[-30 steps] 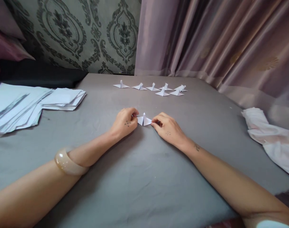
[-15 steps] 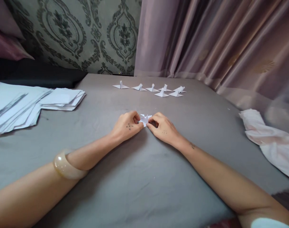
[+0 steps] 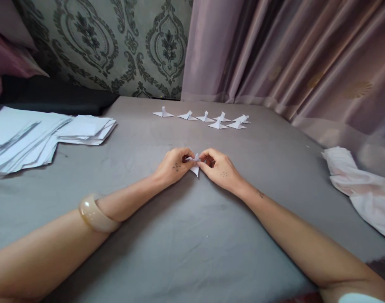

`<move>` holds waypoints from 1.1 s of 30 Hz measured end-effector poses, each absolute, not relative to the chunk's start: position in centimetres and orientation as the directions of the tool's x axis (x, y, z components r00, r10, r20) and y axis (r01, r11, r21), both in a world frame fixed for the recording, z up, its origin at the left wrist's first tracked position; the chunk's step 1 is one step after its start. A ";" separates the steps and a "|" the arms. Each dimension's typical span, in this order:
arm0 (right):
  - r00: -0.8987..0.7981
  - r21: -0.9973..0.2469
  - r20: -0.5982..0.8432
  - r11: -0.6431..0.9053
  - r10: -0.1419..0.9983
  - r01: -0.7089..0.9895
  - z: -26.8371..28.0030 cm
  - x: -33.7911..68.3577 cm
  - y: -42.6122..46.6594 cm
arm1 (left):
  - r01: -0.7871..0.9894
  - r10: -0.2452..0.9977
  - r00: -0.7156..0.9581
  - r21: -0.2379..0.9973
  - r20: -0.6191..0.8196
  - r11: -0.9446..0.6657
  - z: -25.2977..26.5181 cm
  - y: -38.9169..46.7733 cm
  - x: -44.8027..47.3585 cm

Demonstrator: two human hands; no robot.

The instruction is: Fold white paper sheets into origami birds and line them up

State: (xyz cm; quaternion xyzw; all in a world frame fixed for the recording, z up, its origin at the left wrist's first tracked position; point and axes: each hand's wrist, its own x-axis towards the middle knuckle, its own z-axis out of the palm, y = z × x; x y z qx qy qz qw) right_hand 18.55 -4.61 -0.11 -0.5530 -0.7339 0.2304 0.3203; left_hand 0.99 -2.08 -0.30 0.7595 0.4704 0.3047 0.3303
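A small white folded paper piece [image 3: 195, 169] is pinched between my two hands above the middle of the grey cloth. From the left, my left hand [image 3: 176, 165] grips it between thumb and curled fingers. On the other side my right hand [image 3: 219, 169] pinches its upper right part, thumb and forefinger close to the left thumb. One pointed flap hangs down toward me, and smaller points show between the fingertips. My fingers cover much of the fold.
Several finished-looking folded paper birds [image 3: 219, 123] stand at the back. Stacked white paper sheets [image 3: 25, 139] lie at the left, by a black cloth [image 3: 53, 94]. A crumpled whitish cloth [image 3: 363, 185] lies at the right edge. Curtains [image 3: 274, 50] hang behind the grey-covered surface [image 3: 167, 252].
The paper piece has turned in my fingers, so a pointed flap now hangs toward me. My hands have drawn closer together on it. The whole view has shifted slightly.
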 end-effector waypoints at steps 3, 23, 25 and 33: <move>-0.170 -0.708 0.211 0.270 0.963 0.652 0.1 18.3 -4.8 | 0.524 0.916 0.371 0.781 0.150 -0.340 -0.2 -2.1 1.0; -0.081 -0.735 0.128 0.149 0.988 0.662 0.9 17.0 -4.6 | 0.557 0.895 0.390 0.720 0.214 -0.415 -0.2 -2.2 1.0; -0.054 -0.731 0.119 0.124 0.991 0.671 0.8 16.9 -4.3 | 0.561 0.890 0.397 0.707 0.227 -0.431 -0.4 -2.1 1.0; -0.059 -0.836 -0.073 -0.029 0.996 0.547 1.4 17.5 -4.1 | 0.554 0.882 0.414 0.706 0.226 -0.441 -0.5 -2.0 0.8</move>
